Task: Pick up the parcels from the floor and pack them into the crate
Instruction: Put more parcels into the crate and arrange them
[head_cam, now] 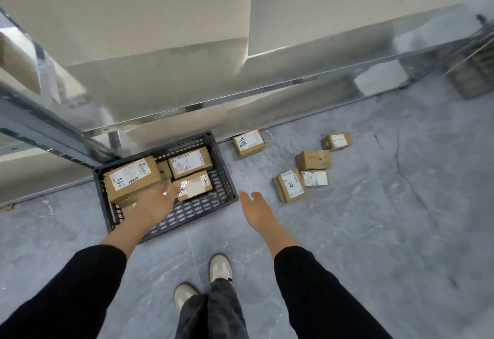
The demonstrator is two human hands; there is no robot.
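Grey stone floor (374, 231) runs along the foot of metal shelving (267, 90), and a dark slatted crate (230, 178) stands against its lower rail. Several parcels already lie in the crate, among them a large box (131, 178) at its left end and a tape-shiny box (195, 186) nearer the middle.

The left grip (157, 202) hangs over the crate with fingers straight, its tips just beside the tape-shiny box, and it has hold of nothing. The right grip (255, 210) is likewise spread and empty, and hangs above bare floor just right of the crate's near corner.

Five parcels remain on the floor, all to the right of the crate. The nearest parcel (290, 185) lies ahead and to the right of the right grip, touching a white-labelled parcel (315, 178), with its long axis running roughly away from the person. The right grip is plainly the nearer one, since the left would have to cross the body. Reaching forward and rightward and closing across the parcel's short sides looks the natural take. A hand-marked parcel (248, 143) by the rail is straight ahead but farther off.
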